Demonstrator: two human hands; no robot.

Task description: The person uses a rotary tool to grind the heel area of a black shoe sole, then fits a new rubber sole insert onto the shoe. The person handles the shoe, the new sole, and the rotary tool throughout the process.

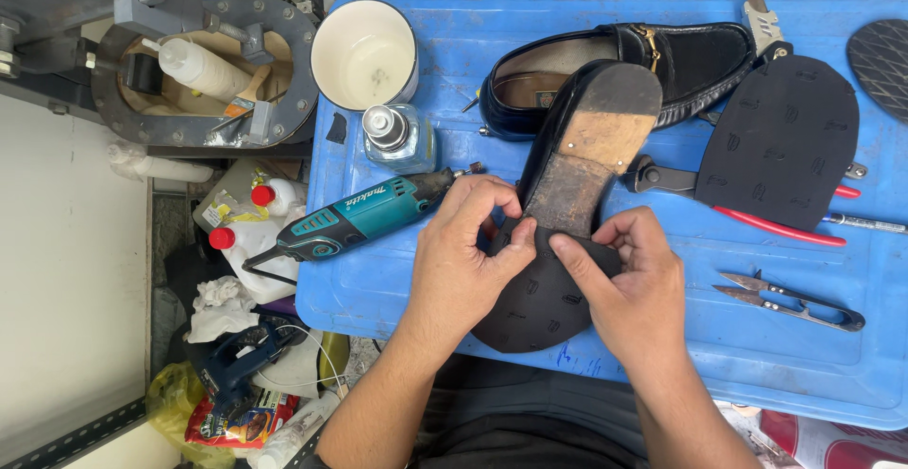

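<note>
I see my left hand (463, 261) and right hand (629, 289), fingers pinching a thin, likely flexible rubber half-sole (539, 303) against an upturned black loafer (582, 147) over the blue tabletop (804, 356); best gripped at edges

We count two black loafers: one upturned, sole up (582, 162), one upright at the far side (624, 67). Three black rubber sole pieces: one under the hands (539, 303), one on the right (783, 138), one cut off at the far right edge (881, 53). Two hands, left (463, 261) and right (629, 289). One teal rotary tool (364, 214), one white cup (364, 53), one glass bottle (397, 136), one red-handled pliers (757, 214), one thread snips (790, 301). Left of the blue board (804, 374): two red-capped white bottles (251, 237), one white squeeze bottle (194, 67).
</note>
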